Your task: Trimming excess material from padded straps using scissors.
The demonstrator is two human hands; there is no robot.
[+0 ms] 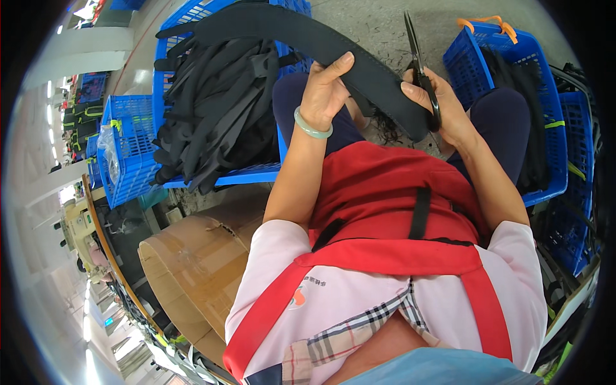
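Note:
A long, curved black padded strap (289, 29) stretches across my lap, its far-left end reaching over a heap of similar straps. My left hand (324, 96) grips its middle, thumb on top and fingers underneath. In my right hand (444, 106) is a pair of black-handled scissors (414, 48), blades pointing away from me. The thumb of that same hand presses on the strap near its rounded right end. Whether the blades are fully closed is hard to tell. Loose dark threads (385, 125) show just below the strap, between my knees.
A blue plastic basket (224, 178) heaped with black straps (218, 115) stands at my left. Another blue basket (465, 59), holding dark pieces, is by my right knee. Further left are blue crates (131, 144) and a cardboard box (199, 263). Dark scraps litter the floor (366, 29).

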